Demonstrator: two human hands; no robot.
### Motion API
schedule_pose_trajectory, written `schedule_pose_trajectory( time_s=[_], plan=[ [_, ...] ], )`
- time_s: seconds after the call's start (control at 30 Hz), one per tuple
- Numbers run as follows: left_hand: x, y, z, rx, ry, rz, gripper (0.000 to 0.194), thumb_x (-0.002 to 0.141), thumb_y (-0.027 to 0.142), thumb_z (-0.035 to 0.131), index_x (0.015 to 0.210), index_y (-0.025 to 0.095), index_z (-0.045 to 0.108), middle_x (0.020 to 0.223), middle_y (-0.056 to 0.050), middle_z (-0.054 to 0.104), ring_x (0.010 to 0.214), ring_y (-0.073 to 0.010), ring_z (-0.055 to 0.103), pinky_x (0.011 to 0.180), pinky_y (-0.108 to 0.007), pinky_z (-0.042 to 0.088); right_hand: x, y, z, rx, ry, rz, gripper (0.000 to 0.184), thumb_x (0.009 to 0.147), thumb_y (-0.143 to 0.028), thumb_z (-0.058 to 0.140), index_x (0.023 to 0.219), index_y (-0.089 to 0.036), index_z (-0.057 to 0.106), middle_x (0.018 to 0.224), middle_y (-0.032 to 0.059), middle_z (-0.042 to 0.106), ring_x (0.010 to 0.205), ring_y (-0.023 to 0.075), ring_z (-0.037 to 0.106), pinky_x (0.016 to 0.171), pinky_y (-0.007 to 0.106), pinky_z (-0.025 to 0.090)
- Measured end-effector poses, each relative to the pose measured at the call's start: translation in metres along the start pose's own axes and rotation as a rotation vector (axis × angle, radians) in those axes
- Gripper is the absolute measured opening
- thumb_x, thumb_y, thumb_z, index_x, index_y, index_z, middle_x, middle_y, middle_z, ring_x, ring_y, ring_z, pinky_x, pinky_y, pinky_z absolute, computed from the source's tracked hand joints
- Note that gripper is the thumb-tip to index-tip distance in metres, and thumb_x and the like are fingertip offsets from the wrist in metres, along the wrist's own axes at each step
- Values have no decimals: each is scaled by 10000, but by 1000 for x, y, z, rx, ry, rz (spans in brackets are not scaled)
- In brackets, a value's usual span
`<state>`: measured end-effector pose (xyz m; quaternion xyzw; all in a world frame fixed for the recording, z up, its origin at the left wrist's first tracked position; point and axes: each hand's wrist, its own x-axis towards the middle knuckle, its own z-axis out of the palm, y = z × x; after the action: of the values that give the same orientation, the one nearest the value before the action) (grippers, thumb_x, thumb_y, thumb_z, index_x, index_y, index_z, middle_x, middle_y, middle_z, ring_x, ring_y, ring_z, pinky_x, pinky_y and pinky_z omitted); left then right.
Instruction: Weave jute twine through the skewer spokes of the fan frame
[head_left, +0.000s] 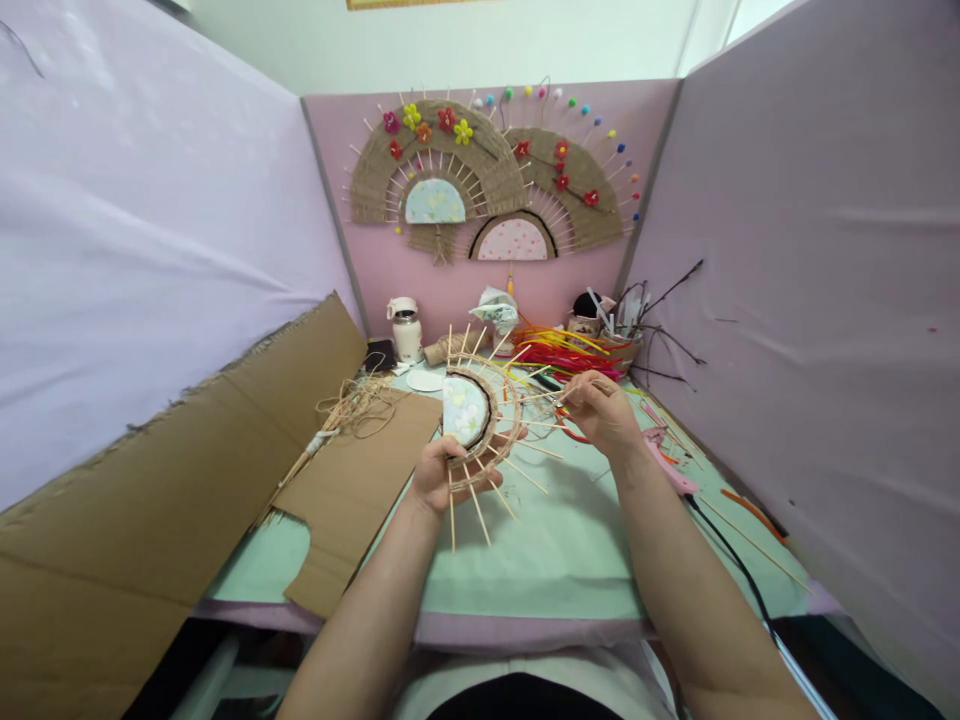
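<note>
My left hand grips a half-round fan frame from below, thumb on its front and fingers behind. Pale thin sticks fan out from its curved side, with twine woven in a band around them. Its flat centre is covered in light blue floral cloth, edged with a dark cord. To the right, my right hand is closed in a pinch by the tip of one stick. Whatever lies between those fingertips is too fine to make out.
Cut cardboard and a twine bundle lie left. Red and yellow pipe cleaners, a white bottle and twigs are behind. A pink glue gun with a black cord lies right. Finished fans hang on the back panel.
</note>
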<state>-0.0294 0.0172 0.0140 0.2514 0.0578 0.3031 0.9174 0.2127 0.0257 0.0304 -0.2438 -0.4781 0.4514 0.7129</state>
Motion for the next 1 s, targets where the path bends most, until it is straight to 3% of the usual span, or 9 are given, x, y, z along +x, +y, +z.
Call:
schedule_pose_trajectory(
  time_s=[0.2,0.33,0.5,0.67,1.0],
  plan=[
    [0,-2,1,26,20,-58,697,574,100,430,1267,129,489,1174,-160,595,952,-230,577,661,-293,429,2,1,-1,-18,30,-32,184,669,-258,707,606,-199,545,526,-38,443,537,103,430,540,250,354],
    [-2,-3,1,61,1,-69,701,572,99,431,1270,128,479,1165,-166,596,993,-238,566,652,-290,434,1,7,1,-52,69,104,201,646,-321,726,652,-199,566,554,-40,469,521,94,420,515,243,344],
    [-4,-4,0,128,-36,-163,700,553,122,451,1252,131,495,1145,-170,603,988,-259,568,608,-283,443,-5,16,13,-145,12,311,250,614,-350,745,650,-179,565,571,-36,488,509,81,407,502,238,324],
    [-4,-5,0,148,-87,-221,718,578,168,492,1294,130,449,1157,-183,592,968,-266,571,581,-269,453,-8,17,22,-106,68,286,291,583,-384,757,681,-194,559,621,-22,528,556,106,465,539,258,373],
    [-9,-4,8,117,-110,-109,782,594,317,534,1351,187,383,1245,-186,534,846,-242,586,440,-215,388,-6,18,17,-58,66,266,251,620,-348,748,657,-184,562,580,-41,457,533,80,428,536,236,363]
  ],
)
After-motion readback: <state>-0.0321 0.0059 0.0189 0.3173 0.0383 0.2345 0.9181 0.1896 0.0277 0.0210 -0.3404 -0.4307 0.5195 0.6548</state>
